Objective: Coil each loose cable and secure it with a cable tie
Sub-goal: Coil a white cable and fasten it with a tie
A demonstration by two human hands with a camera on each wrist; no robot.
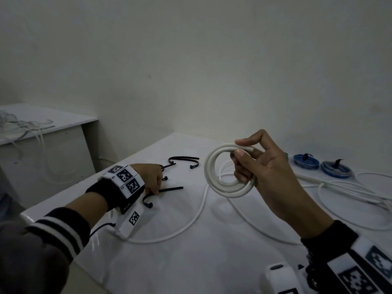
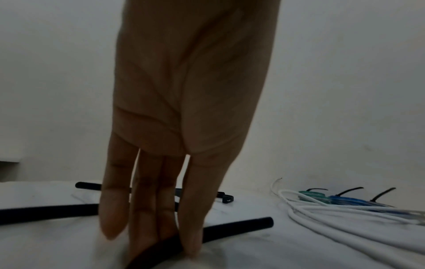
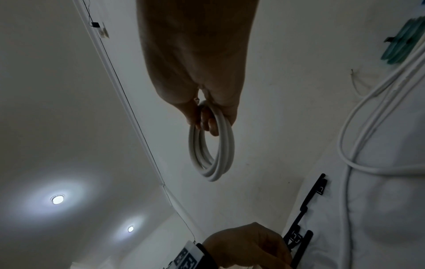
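Note:
My right hand (image 1: 254, 166) holds a white cable coil (image 1: 229, 193) up above the white table (image 1: 191, 262). Thumb and forefinger pinch its top and the other fingers pass through the ring. In the right wrist view the coil (image 3: 220, 163) hangs from that hand (image 3: 207, 116). The cable's loose tail (image 1: 197, 213) trails over the table. My left hand (image 1: 151, 177) reaches down at the left, its straight fingers (image 2: 193, 236) touching a black cable tie (image 1: 171, 189) (image 2: 243, 224) that lies flat. The left thumb is hidden.
More black cable ties (image 1: 184, 160) lie behind the left hand. Two tied blue coils (image 1: 305, 162) (image 1: 336, 170) and a green coil (image 3: 402, 45) sit at the back right. Loose white cables (image 1: 350, 187) sprawl on the right. A side table with tangled wires (image 1: 21, 124) stands at the left.

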